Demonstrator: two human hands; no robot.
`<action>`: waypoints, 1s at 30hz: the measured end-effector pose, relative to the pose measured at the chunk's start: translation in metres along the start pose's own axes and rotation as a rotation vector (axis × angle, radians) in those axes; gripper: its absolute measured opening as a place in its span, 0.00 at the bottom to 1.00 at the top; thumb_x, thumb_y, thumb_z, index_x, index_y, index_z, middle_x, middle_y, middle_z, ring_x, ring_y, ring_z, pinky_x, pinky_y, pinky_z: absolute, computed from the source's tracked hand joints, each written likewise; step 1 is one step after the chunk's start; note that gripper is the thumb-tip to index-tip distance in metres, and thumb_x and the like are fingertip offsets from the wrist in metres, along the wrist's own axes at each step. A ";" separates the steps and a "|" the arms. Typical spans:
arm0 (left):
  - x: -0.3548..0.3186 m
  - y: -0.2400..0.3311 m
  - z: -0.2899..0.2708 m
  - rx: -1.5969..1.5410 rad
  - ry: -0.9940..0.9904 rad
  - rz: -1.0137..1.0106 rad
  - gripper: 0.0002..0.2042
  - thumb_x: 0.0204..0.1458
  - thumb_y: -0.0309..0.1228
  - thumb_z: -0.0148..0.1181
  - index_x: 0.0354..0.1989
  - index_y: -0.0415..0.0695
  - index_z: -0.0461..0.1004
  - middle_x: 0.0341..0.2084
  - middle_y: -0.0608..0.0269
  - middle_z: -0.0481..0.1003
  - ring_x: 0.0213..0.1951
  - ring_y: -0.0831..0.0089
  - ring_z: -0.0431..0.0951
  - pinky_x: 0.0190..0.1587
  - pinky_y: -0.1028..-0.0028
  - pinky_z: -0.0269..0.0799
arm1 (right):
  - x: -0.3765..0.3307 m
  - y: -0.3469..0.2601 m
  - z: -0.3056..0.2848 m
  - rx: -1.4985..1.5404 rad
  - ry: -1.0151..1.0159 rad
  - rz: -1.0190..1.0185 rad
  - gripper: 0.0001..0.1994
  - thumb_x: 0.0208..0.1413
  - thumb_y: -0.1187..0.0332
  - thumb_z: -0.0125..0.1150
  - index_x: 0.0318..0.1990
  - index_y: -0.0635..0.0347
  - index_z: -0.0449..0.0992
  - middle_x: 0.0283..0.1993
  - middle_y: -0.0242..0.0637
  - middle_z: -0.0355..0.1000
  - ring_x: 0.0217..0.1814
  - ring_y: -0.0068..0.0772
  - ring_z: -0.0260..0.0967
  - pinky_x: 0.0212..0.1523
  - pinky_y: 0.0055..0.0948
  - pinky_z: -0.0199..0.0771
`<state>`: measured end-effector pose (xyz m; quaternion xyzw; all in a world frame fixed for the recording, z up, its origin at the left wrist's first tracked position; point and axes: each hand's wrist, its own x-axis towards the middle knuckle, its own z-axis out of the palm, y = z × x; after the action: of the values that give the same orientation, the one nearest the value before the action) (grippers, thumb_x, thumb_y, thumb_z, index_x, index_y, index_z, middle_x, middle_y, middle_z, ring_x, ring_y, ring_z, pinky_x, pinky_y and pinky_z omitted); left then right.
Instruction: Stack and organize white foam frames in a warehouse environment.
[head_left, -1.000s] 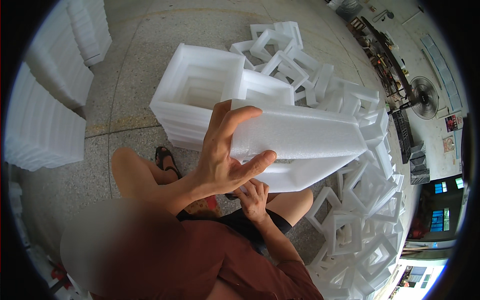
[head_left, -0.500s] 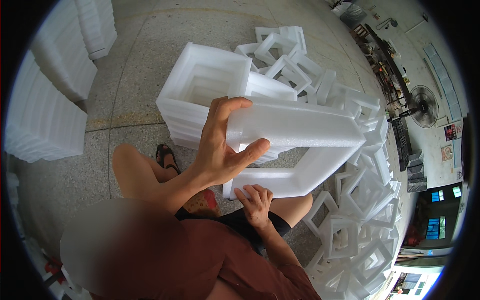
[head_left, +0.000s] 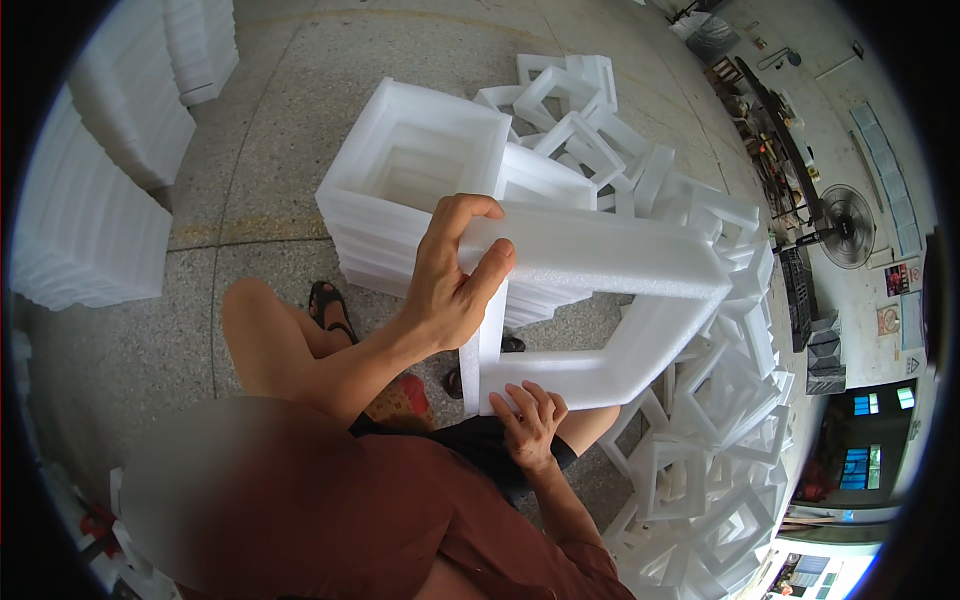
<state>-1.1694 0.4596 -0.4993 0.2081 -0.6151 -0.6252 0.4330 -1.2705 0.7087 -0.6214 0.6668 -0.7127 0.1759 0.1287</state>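
My left hand (head_left: 455,275) grips the upper left corner of a white rectangular foam frame (head_left: 620,250), fingers over the outer side and thumb along the near edge. My right hand (head_left: 532,425) holds the same frame at its lower bar, fingers over the edge, thumb hidden. The frame is tilted up in front of my lap, and the floor shows through its opening. Just beyond my left hand stands a stack of similar white foam frames (head_left: 345,205), with a second, lower stack (head_left: 545,180) against its right side.
A loose heap of white foam frames (head_left: 700,390) spreads along the right. Tall stacks of white foam (head_left: 100,210) stand at the left on the speckled floor (head_left: 270,150). A fan (head_left: 845,225) and a cluttered bench (head_left: 780,140) are at the far right.
The held frame has turned slightly, so more of its left bar and opening show. My left thumb has shifted up and left on it; my right hand has moved slightly down and right.
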 end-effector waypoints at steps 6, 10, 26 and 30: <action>-0.005 -0.034 0.015 0.113 -0.080 0.162 0.11 0.57 0.28 0.53 0.46 0.37 0.65 0.41 0.48 0.68 0.44 0.57 0.70 0.47 0.64 0.66 | -0.023 0.000 -0.004 -0.057 -0.080 0.064 0.17 0.49 0.70 0.58 0.48 0.43 0.80 0.53 0.28 0.71 0.57 0.35 0.67 0.58 0.46 0.55; 0.007 -0.034 0.011 0.033 -0.211 0.077 0.36 0.59 0.52 0.56 0.66 0.39 0.53 0.53 0.46 0.67 0.56 0.58 0.68 0.59 0.61 0.62 | -0.018 0.017 -0.010 -0.040 -0.061 0.095 0.18 0.46 0.71 0.58 0.48 0.46 0.80 0.52 0.29 0.71 0.57 0.35 0.67 0.58 0.43 0.57; 0.051 -0.157 -0.091 1.242 -0.339 0.302 0.21 0.52 0.19 0.58 0.54 0.54 0.76 0.39 0.63 0.75 0.55 0.64 0.71 0.70 0.40 0.37 | 0.211 0.135 0.064 0.071 -0.154 0.268 0.22 0.47 0.79 0.61 0.50 0.48 0.80 0.41 0.36 0.78 0.47 0.41 0.73 0.52 0.41 0.62; 0.050 -0.158 -0.092 1.204 -0.347 0.278 0.22 0.52 0.18 0.57 0.55 0.54 0.75 0.37 0.63 0.74 0.52 0.65 0.72 0.70 0.40 0.37 | 0.204 0.138 0.086 0.121 -0.222 0.181 0.23 0.47 0.80 0.59 0.52 0.47 0.79 0.37 0.36 0.78 0.45 0.43 0.73 0.51 0.42 0.63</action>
<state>-1.1686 0.3451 -0.6506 0.2290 -0.9408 -0.1329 0.2116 -1.4191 0.4944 -0.6245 0.6217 -0.7678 0.1547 -0.0079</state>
